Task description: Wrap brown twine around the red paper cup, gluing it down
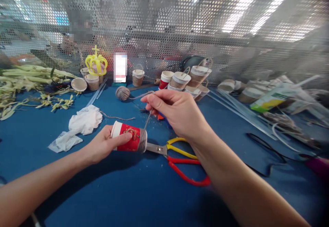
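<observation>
My left hand (104, 144) grips a red paper cup (127, 137) lying sideways above the blue table, its bottom end wrapped in grey twine. My right hand (176, 112) is above and right of it, fingers pinched on the twine strand (147, 119) that runs down to the cup. The strand leads back to a ball of grey twine (122, 92) on the table behind. Scissors (180, 158) with yellow and red handles lie just beneath the cup and my right wrist.
A crumpled white tissue (82, 122) lies to the left, green leaves (28, 83) at far left. Several twine-wrapped cups (187, 79) and a yellow crown (96, 63) stand along a perforated metal screen (180, 21). Clear plastic sticks, packets and black cord (267, 150) lie right.
</observation>
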### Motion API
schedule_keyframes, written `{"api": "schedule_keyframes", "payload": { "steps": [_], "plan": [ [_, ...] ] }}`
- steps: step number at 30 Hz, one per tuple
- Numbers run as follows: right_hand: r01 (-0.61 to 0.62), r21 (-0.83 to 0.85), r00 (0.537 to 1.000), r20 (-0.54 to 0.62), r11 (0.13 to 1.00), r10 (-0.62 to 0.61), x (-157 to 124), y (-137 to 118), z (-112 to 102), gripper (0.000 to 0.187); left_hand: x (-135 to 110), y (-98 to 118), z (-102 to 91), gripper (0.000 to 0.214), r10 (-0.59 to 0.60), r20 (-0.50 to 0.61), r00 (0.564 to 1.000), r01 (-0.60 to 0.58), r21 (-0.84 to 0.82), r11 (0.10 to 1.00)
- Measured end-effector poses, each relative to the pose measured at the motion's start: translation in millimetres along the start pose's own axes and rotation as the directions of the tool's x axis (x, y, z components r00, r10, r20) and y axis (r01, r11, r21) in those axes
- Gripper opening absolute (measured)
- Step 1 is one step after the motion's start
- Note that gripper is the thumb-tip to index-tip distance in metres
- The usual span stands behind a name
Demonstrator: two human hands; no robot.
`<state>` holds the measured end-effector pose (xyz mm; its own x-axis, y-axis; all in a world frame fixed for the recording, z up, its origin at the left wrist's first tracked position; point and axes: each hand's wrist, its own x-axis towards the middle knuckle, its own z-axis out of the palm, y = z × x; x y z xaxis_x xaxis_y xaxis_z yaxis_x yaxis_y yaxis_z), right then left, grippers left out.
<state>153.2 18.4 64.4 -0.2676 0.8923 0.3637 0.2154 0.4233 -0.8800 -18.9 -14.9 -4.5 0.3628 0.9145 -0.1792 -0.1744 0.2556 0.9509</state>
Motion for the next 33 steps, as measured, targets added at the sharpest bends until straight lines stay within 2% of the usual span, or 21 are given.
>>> {"api": "schedule_keyframes", "payload": {
  "steps": [3,12,18,24,33],
  "plan": [
    [0.016,-0.039,0.999,-0.033,0.999,-0.018,1.9,3.9,0.2,0.017,-2.0,1.1,1.5,0.015,0.018,0.031,0.999,-0.02,0.048,0.999],
    [0.059,-0.081,0.998,-0.031,0.995,-0.061,2.5,11.2,4.3,0.018,-10.0,4.1,6.7,0.016,0.032,0.064,0.997,-0.041,0.155,0.987],
    [0.021,-0.094,1.0,-0.009,0.995,-0.022,5.5,17.6,4.7,0.021,-15.5,2.6,6.9,0.019,0.053,0.074,0.996,-0.072,0.275,0.959],
    [-0.01,-0.03,1.0,0.018,0.999,0.011,6.8,22.4,6.1,0.02,-18.5,-1.2,1.7,0.025,0.094,0.086,0.992,-0.122,0.433,0.893],
    [-0.073,-0.011,0.993,0.089,0.997,0.073,5.7,32.8,7.9,0.019,-22.8,0.9,1.4,0.028,0.14,0.144,0.98,-0.194,0.499,0.844]
  ]
}}
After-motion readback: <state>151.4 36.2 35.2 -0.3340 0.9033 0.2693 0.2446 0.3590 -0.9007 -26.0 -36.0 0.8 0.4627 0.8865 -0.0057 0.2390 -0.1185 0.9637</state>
